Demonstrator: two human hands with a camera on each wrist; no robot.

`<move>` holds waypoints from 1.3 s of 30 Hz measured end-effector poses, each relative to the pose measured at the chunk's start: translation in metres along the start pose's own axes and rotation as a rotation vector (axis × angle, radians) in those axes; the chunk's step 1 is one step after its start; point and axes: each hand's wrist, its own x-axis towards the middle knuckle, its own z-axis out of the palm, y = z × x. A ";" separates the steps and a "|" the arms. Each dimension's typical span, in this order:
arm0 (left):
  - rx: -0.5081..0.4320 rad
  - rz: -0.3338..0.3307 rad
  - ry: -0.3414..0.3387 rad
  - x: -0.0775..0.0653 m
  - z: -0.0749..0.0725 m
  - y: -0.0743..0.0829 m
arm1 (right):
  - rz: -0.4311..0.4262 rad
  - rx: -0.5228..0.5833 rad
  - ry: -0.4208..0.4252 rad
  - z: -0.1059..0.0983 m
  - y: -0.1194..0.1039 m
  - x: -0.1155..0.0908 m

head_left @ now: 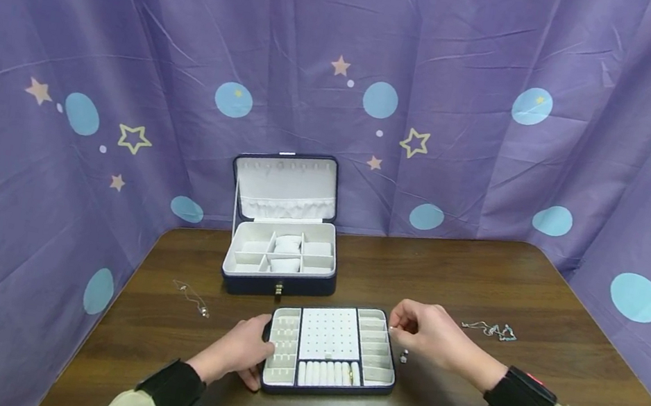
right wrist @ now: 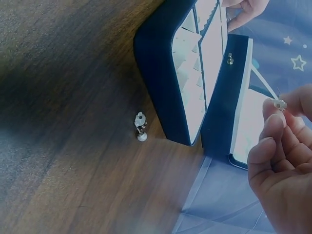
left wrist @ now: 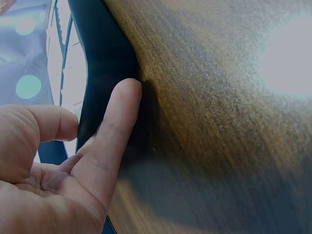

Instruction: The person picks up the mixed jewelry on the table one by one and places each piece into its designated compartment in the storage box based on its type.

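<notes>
A navy jewelry tray [head_left: 332,334] with pale compartments lies on the table. My left hand [head_left: 240,352] grips its left side, thumb over the rim; the left wrist view shows a finger [left wrist: 119,117] along the dark outer wall. Beside the tray's right rim, my right hand [head_left: 429,331] pinches a small silvery earring [right wrist: 280,104] between thumb and fingertip. A similar earring [right wrist: 140,127] with a pearl-like bead lies on the wood just right of the tray. One gold ring [head_left: 351,375] sits among the white ring rolls.
Behind the tray stands an open navy jewelry box [head_left: 278,287] with white compartments and cushions, its lid raised. A thin necklace [head_left: 194,300] lies on the table at left, another necklace [head_left: 490,329] at right. A purple curtain [head_left: 365,188] hangs round the table [head_left: 448,270].
</notes>
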 end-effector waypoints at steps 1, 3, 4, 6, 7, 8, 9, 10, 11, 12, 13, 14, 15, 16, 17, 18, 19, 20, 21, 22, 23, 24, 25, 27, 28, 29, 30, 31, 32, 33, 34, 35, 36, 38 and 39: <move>-0.001 0.002 -0.001 0.000 0.000 0.000 | -0.003 0.004 -0.001 0.000 -0.001 0.000; -0.002 0.002 -0.003 0.000 0.000 -0.001 | -0.015 0.011 -0.001 0.000 -0.002 0.001; -0.002 0.003 -0.002 0.001 0.000 -0.001 | -0.020 0.016 -0.002 0.000 -0.002 0.001; 0.002 0.004 -0.003 0.001 0.000 -0.001 | -0.030 0.019 -0.002 0.000 -0.003 0.002; 0.002 0.005 -0.004 0.001 0.000 -0.002 | -0.031 0.020 -0.005 0.000 -0.003 0.002; 0.002 0.005 -0.006 0.002 0.000 -0.002 | -0.031 0.020 -0.008 0.000 -0.003 0.002; 0.001 0.005 -0.008 0.002 0.000 -0.002 | -0.028 0.021 -0.010 0.000 -0.004 0.002; 0.000 0.005 -0.010 0.002 0.000 -0.002 | -0.025 0.021 -0.014 0.001 -0.004 0.003; -0.001 0.006 -0.013 0.002 0.000 -0.002 | -0.023 0.020 -0.016 0.001 -0.005 0.003; -0.003 0.006 -0.015 0.002 -0.001 -0.002 | -0.020 0.020 -0.018 0.001 -0.005 0.004; -0.005 0.008 -0.017 0.002 -0.001 -0.002 | -0.019 0.023 -0.021 0.001 -0.006 0.004; -0.006 0.009 -0.019 0.002 -0.001 -0.003 | -0.022 0.025 -0.021 0.002 -0.007 0.004; -0.008 0.011 -0.020 0.002 -0.001 -0.003 | -0.024 0.027 -0.021 0.002 -0.007 0.005; -0.010 0.013 -0.021 0.002 -0.001 -0.003 | -0.027 0.028 -0.022 0.002 -0.008 0.005; -0.015 0.015 -0.021 0.001 -0.001 -0.002 | -0.030 0.030 -0.025 0.003 -0.008 0.005; -0.017 0.016 -0.022 0.001 -0.001 -0.002 | -0.034 0.031 -0.026 0.003 -0.008 0.005; -0.019 0.017 -0.021 0.001 -0.001 -0.002 | -0.037 0.032 -0.027 0.004 -0.008 0.006; -0.020 0.018 -0.021 0.001 -0.001 -0.002 | -0.040 0.031 -0.028 0.004 -0.009 0.006; -0.023 0.018 -0.021 0.000 0.000 -0.002 | -0.041 0.032 -0.029 0.004 -0.009 0.006; -0.024 0.017 -0.021 0.000 0.000 -0.002 | -0.042 0.032 -0.030 0.005 -0.009 0.006; -0.026 0.017 -0.022 0.000 -0.001 -0.002 | -0.043 0.032 -0.032 0.005 -0.009 0.006; -0.026 0.016 -0.023 0.000 -0.001 -0.002 | -0.045 0.032 -0.032 0.006 -0.009 0.006; -0.027 0.015 -0.023 0.000 -0.001 -0.002 | -0.048 0.033 -0.032 0.007 -0.009 0.007; -0.027 0.013 -0.024 0.000 -0.001 -0.002 | -0.057 0.036 -0.030 0.008 -0.008 0.007; -0.026 0.013 -0.024 0.000 -0.001 -0.001 | -0.063 0.036 -0.029 0.009 -0.008 0.007; -0.025 0.012 -0.024 0.000 -0.001 -0.002 | -0.071 0.036 -0.029 0.010 -0.008 0.007; -0.023 0.012 -0.023 0.000 -0.001 -0.002 | -0.078 0.037 -0.029 0.010 -0.008 0.008; -0.022 0.011 -0.022 0.000 -0.001 -0.002 | -0.086 0.037 -0.029 0.011 -0.008 0.008; -0.020 0.011 -0.021 0.000 -0.001 -0.002 | -0.094 0.036 -0.030 0.012 -0.008 0.008; -0.019 0.011 -0.020 0.000 -0.001 -0.002 | -0.097 0.037 -0.033 0.013 -0.008 0.008; -0.018 0.010 -0.019 0.001 -0.001 -0.002 | -0.102 0.036 -0.034 0.014 -0.009 0.009; -0.017 0.010 -0.018 0.001 -0.001 -0.002 | -0.106 0.035 -0.035 0.015 -0.009 0.009; -0.015 0.010 -0.019 0.001 -0.001 -0.002 | -0.108 0.035 -0.037 0.015 -0.009 0.009; -0.013 0.008 -0.019 0.001 -0.001 -0.002 | -0.111 0.034 -0.040 0.017 -0.009 0.009; -0.013 0.008 -0.019 0.001 -0.001 -0.002 | -0.111 0.035 -0.043 0.018 -0.009 0.010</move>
